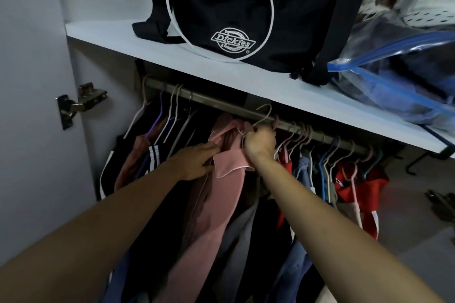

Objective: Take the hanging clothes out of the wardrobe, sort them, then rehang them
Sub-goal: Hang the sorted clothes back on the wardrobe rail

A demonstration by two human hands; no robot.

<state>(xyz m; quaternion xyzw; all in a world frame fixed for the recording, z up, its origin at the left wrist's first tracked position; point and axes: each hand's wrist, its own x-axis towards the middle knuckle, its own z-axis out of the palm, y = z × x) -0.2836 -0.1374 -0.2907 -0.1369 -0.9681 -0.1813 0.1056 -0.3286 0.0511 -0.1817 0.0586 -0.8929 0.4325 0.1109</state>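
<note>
A pink garment [216, 194] with white piping hangs in the middle of the wardrobe, under the metal rail [221, 103]. My right hand [261, 140] grips the neck of its thin pale hanger [264, 112], whose hook sits just in front of the rail. My left hand [197, 158] pinches the pink collar from the left. Dark and striped clothes [152, 155] hang on several hangers to the left. Red, blue and grey clothes [344, 179] hang to the right.
A white shelf [152, 49] runs just above the rail. On it stand a black Dickies bag [234, 15] and a clear zip bag with a blue seal [398, 76]. The wardrobe's left wall carries a metal hinge [78, 103].
</note>
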